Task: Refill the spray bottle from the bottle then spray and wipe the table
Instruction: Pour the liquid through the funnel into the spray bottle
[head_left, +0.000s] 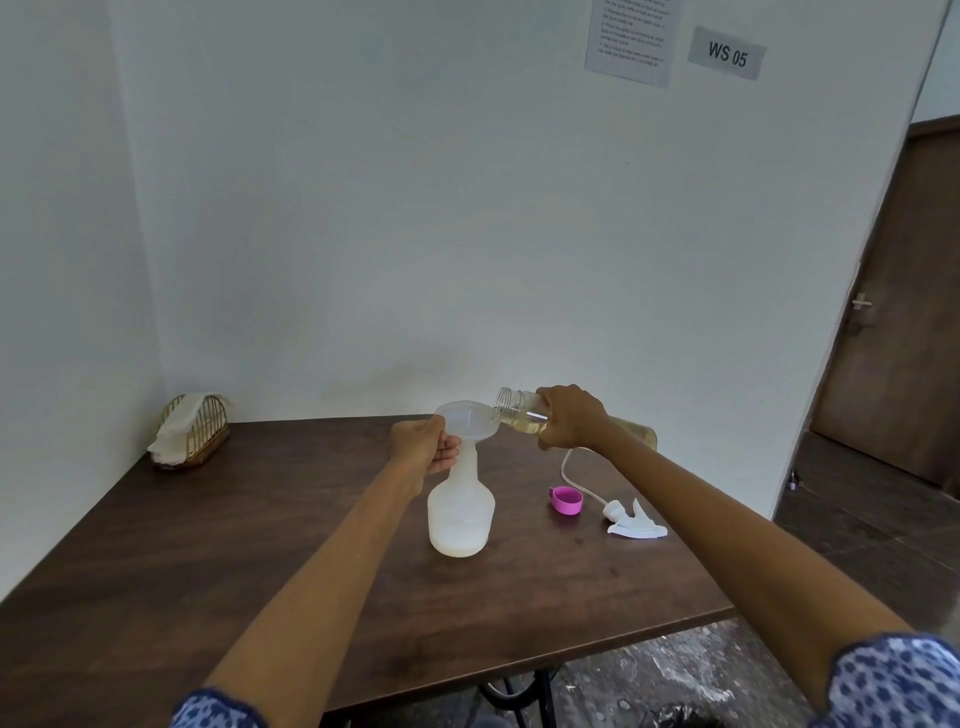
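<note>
A translucent white spray bottle (461, 512) stands uncapped in the middle of the brown table (208, 561), a little liquid at its bottom. A clear funnel (465, 420) sits in its neck. My left hand (423, 447) holds the funnel's rim and stem. My right hand (571, 418) grips a clear bottle (519, 413) with yellowish liquid, tipped sideways so that its open mouth is over the funnel. The white spray head (636, 519) with its tube lies on the table to the right, beside a pink cap (566, 500).
A gold wire holder with white cloths (189, 434) stands at the table's far left corner, against the white wall. The table's right edge drops to a dark floor, and a brown door (904, 322) is at the far right.
</note>
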